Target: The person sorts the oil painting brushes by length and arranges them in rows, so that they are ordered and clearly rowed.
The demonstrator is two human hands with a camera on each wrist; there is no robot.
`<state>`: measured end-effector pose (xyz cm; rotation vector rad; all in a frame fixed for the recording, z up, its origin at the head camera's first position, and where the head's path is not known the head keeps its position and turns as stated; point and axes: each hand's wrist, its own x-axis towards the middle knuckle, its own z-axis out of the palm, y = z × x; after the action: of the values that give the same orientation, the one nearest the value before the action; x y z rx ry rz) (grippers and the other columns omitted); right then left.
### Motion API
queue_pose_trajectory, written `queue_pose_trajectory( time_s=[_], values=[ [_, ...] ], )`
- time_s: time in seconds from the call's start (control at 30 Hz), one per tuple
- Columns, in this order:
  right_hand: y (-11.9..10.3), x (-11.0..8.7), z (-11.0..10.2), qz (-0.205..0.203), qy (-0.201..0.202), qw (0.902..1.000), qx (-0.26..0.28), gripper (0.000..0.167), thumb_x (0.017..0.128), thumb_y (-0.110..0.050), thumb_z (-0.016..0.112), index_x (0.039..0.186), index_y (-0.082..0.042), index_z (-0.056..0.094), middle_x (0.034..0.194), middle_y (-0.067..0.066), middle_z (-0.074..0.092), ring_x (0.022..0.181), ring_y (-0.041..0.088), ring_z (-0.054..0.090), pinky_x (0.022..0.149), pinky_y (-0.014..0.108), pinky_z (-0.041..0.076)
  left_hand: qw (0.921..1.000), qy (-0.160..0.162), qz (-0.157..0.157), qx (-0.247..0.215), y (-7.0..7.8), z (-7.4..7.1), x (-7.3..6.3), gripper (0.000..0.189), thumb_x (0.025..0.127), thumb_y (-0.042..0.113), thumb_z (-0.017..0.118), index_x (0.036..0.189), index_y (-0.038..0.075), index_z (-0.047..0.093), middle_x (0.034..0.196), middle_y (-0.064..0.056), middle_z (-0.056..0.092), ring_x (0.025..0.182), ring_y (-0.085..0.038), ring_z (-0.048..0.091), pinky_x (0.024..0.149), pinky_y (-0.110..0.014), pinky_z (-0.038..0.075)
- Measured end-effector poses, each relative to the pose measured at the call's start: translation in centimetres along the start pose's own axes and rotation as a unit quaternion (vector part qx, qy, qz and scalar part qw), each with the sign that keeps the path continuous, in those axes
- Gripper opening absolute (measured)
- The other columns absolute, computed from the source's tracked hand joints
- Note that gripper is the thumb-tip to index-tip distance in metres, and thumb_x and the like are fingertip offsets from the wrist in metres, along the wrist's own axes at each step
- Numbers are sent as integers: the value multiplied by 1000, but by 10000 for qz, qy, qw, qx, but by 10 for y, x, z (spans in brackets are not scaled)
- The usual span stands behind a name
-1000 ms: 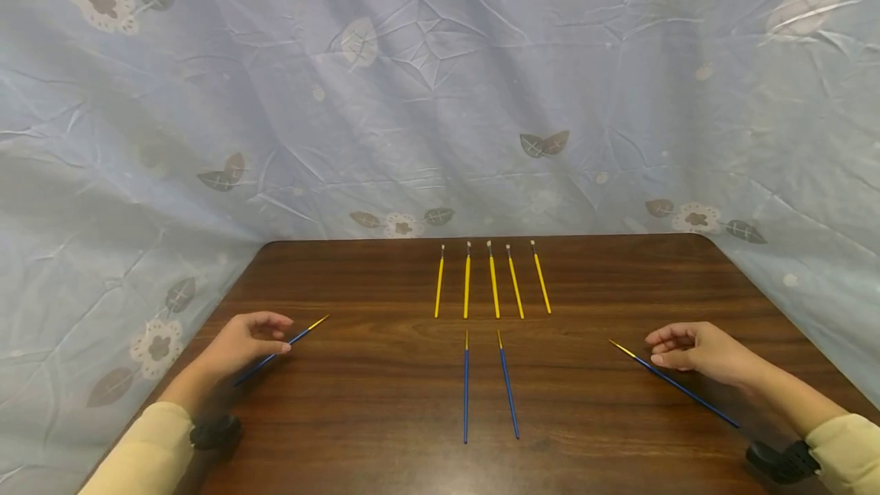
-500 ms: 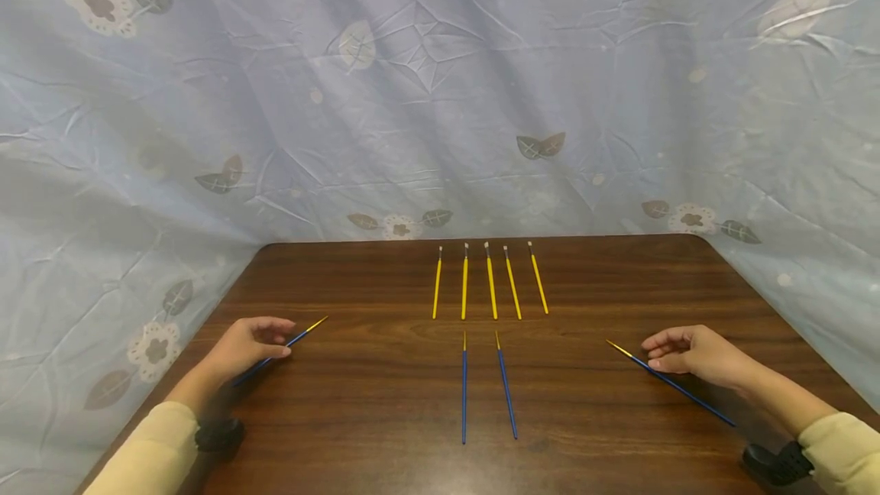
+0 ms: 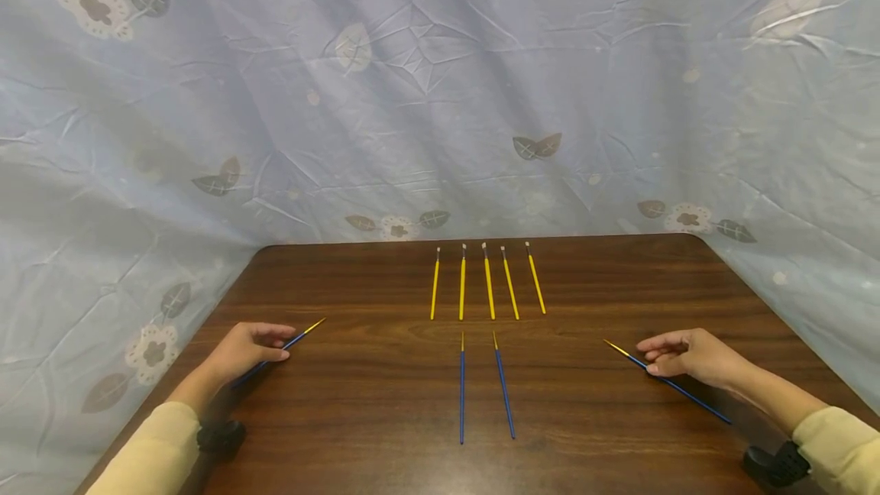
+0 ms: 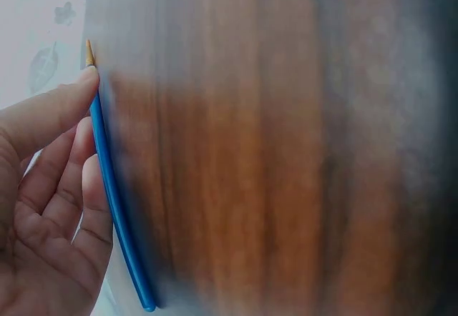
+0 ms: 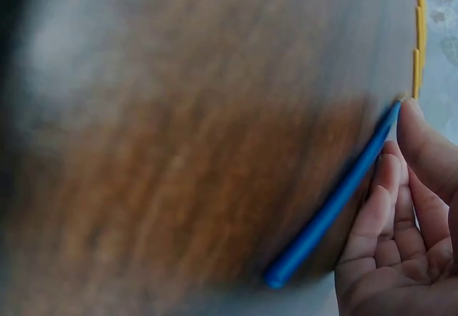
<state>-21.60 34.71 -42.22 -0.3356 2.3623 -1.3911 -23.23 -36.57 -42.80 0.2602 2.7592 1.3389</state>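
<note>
My left hand (image 3: 247,350) hovers over a thin blue paintbrush (image 3: 296,340) with a golden tip, on the table's left side. Thumb and fingers stand apart around its handle; in the left wrist view the thumb tip overlaps the blue brush (image 4: 107,151) near its golden end. On the right side, my right hand (image 3: 694,357) is at another blue paintbrush (image 3: 687,394), the thumb at its handle below the golden tip. The right wrist view shows this blue brush (image 5: 333,205) slanting away from the thumb tip. Whether the thumbs actually touch the handles is unclear.
Two more blue paintbrushes lie mid-table, a left one (image 3: 462,396) and a right one (image 3: 505,392). Behind them, several yellow flat brushes (image 3: 489,289) lie in a row near the far edge. A floral cloth (image 3: 426,121) hangs around the brown wooden table (image 3: 357,403).
Both hands have come down slightly nearer to their blue brushes, and the right hand has moved a little left. The brushes lie as before; the head view has shifted slightly.
</note>
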Motion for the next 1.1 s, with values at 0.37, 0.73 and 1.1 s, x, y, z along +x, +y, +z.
queue_pose_trajectory(
  time_s=[0.37, 0.73, 1.1],
  values=[
    [-1, -1, 9, 29, 311, 9995, 42, 53, 80, -14, 80, 120, 15, 59, 96, 11, 63, 86, 18, 59, 73, 26, 55, 9998, 80, -74, 148, 1, 1, 0, 41, 79, 6, 79, 116, -7, 67, 115, -21, 66, 97, -28, 61, 77, -21, 51],
    [1, -2, 14, -40, 565, 9979, -306, 49, 78, -16, 82, 114, 11, 64, 93, 10, 64, 83, 17, 59, 70, 24, 55, 9991, 249, -304, 164, 3, 4, -1, 37, 79, 8, 80, 111, -7, 69, 108, -18, 69, 94, -25, 63, 74, -21, 52],
    [-3, 0, 14, 43, 615, 9973, -390, 42, 80, -14, 81, 111, 9, 66, 91, 9, 64, 82, 17, 59, 69, 26, 55, 9973, 425, -444, 407, 3, 4, -1, 34, 80, 11, 80, 110, -4, 71, 106, -15, 71, 103, -33, 63, 88, -43, 52]
  ],
)
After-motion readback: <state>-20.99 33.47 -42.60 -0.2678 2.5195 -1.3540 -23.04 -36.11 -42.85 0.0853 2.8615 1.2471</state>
